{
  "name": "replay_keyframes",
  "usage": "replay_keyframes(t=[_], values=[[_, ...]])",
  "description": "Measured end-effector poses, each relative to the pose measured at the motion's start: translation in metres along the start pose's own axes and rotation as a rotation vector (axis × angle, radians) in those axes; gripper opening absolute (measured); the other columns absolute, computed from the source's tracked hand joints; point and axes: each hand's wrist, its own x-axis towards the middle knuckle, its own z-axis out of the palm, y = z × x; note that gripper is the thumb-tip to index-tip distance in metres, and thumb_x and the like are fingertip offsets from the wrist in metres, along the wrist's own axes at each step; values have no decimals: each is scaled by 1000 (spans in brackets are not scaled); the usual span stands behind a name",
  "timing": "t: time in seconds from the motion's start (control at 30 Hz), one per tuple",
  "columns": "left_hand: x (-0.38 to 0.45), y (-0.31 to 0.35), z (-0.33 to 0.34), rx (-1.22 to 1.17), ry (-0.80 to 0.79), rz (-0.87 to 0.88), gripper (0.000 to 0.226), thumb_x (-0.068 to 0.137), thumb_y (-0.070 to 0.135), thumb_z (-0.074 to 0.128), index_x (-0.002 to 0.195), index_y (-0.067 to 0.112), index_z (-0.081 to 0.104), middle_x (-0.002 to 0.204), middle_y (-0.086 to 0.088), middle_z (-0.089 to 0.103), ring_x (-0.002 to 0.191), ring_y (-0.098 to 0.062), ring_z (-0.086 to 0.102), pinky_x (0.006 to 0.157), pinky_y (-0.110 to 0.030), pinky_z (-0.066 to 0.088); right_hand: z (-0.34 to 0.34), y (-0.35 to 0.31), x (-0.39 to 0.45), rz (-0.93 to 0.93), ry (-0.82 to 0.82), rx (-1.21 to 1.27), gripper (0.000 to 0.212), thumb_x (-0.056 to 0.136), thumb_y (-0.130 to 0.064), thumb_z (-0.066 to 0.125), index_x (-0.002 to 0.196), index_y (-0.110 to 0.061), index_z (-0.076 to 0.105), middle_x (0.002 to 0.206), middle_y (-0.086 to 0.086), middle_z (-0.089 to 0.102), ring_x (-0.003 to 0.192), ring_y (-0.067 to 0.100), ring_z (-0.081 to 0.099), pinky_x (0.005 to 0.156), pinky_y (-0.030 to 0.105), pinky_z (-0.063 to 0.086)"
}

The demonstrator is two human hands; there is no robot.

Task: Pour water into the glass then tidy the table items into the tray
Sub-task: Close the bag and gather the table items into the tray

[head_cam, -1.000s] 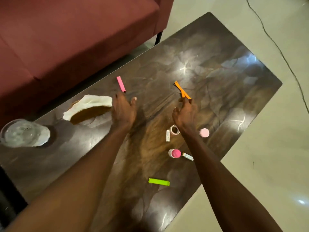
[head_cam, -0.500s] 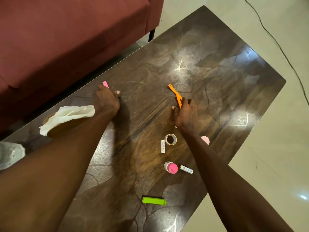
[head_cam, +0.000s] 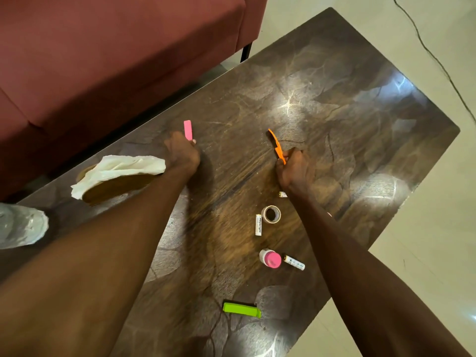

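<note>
My left hand (head_cam: 181, 153) pinches the near end of a pink clip (head_cam: 188, 129) on the dark table (head_cam: 347, 104). My right hand (head_cam: 296, 171) grips the near end of an orange clip (head_cam: 276, 145), whose far end sticks up and away. A brown tray (head_cam: 116, 188) lies at the left with a crumpled white tissue (head_cam: 121, 168) on it. Loose on the table lie a tape roll (head_cam: 271, 214), two white batteries (head_cam: 258, 224) (head_cam: 294, 262), a small pink-capped jar (head_cam: 270, 258) and a green clip (head_cam: 241, 309). A clear glass (head_cam: 20, 225) shows at the far left edge.
A dark red sofa (head_cam: 103, 55) runs along the table's far left side. Pale tiled floor (head_cam: 425, 240) surrounds the right side, with a thin cable (head_cam: 435, 57) across it. Another small white item (head_cam: 282, 194) peeks from under my right wrist.
Both hands have closed on their clips: the left now pinches the pink clip, the right has curled round the orange clip. The view has shifted slightly.
</note>
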Motion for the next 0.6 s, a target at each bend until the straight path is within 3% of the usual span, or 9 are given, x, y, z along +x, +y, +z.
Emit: replay_keyframes(t=[0.13,0.33,0.43,0.6], values=[[-23,-4,-8,-54,0,16,26,97,28,55,108,5,51,117,-20,56,86,-38,66,76,-44,56,-5,-2,7,49,-44,15,34,91,-30,61,111,-2,58,121,23,60,111,41,58,88,46,49],[-48,-12,-25,-153,7,40,28,96,29,56,108,4,50,109,-10,51,91,-39,65,79,-50,56,-9,-10,4,28,-50,30,35,86,-33,70,95,0,63,99,24,67,92,40,64,68,39,44],[-59,-16,-40,-224,35,37,28,95,30,58,103,4,53,108,-18,60,90,-40,65,76,-51,57,-9,-27,-15,23,-41,112,36,86,-39,70,97,-5,68,94,18,71,93,36,65,73,37,46],[-78,-34,-81,-301,116,45,26,92,33,61,94,8,58,97,-15,66,93,-35,63,75,-49,57,-3,-90,-66,-27,-36,410,23,82,-26,73,94,-6,71,83,7,72,85,25,70,76,30,50]])
